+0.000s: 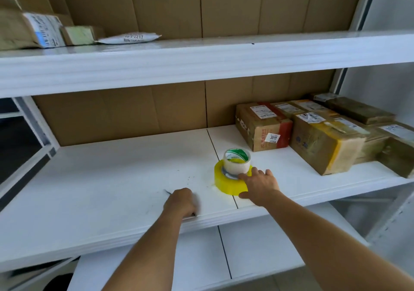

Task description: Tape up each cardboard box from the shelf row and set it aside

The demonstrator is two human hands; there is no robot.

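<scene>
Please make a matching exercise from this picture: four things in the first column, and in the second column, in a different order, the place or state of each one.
Things:
1. yellow tape roll
2. clear tape roll
3. box with the 3011 sticker
4. white mailer bag

Places or states:
A. lies on the upper shelf
B. stands on top of another roll
C. leftmost of the boxes on the middle shelf
D. touched by the right hand

Pairs: 1-D, 2-B, 3-C, 4-A
</scene>
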